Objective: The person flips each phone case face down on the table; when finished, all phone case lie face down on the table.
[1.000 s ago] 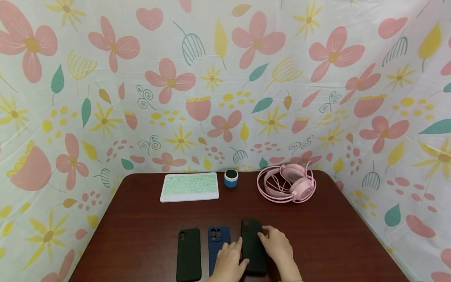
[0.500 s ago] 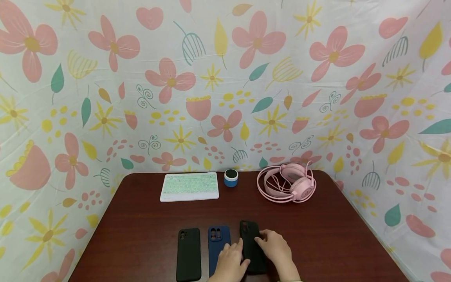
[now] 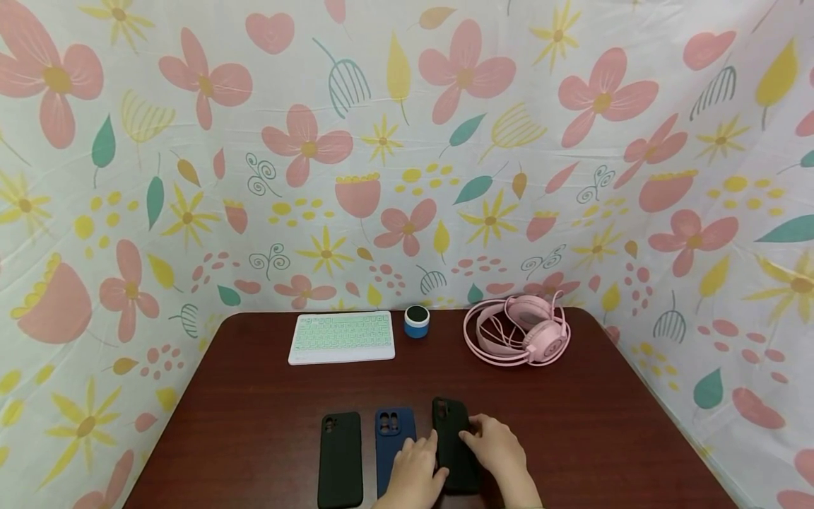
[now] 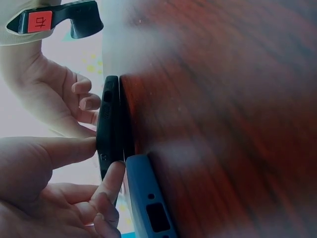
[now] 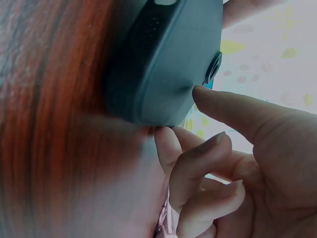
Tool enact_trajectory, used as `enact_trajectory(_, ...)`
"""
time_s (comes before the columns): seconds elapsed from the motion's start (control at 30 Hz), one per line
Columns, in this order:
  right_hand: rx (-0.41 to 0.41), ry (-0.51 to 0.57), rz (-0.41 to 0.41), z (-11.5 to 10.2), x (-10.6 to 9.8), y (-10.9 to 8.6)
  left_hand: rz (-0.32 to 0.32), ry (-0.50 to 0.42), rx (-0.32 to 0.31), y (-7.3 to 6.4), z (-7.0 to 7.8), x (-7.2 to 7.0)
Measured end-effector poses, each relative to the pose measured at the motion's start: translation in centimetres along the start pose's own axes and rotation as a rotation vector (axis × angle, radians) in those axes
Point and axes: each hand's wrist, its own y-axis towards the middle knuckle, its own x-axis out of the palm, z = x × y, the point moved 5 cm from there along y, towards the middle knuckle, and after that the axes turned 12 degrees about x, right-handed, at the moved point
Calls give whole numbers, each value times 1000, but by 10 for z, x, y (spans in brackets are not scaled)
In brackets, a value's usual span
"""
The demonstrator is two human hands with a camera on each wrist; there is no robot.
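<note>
Three phone cases lie in a row, backs up, at the near side of the table. Both hands are at the rightmost one, a black phone case (image 3: 453,438) with a camera cutout at its top. My left hand (image 3: 415,472) pinches its left edge; the left wrist view has the thumb (image 4: 74,150) on top and the index fingertip below. From the other side, my right hand (image 3: 499,447) pinches the right edge between thumb (image 5: 223,106) and index finger. The blue phone case (image 3: 385,456) is beside it, partly behind the left hand, and another black phone case (image 3: 340,459) lies further left.
Along the back edge of the brown table (image 3: 267,396) are a white keyboard (image 3: 343,338) with green keys, a small blue and white cylinder (image 3: 417,322) and pink headphones (image 3: 518,331). A flowered cloth (image 3: 407,177) hangs behind and at the sides.
Over the second, the rightmost black case tilted slightly, its top shifting a little left and nearer. My right hand moved slightly left and nearer with it. The left hand stayed almost still.
</note>
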Motion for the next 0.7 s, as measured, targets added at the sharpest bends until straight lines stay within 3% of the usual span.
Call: enact_trajectory(0.7,23,19,-1,6,0,-1,-55,56,-15,1,-3,7)
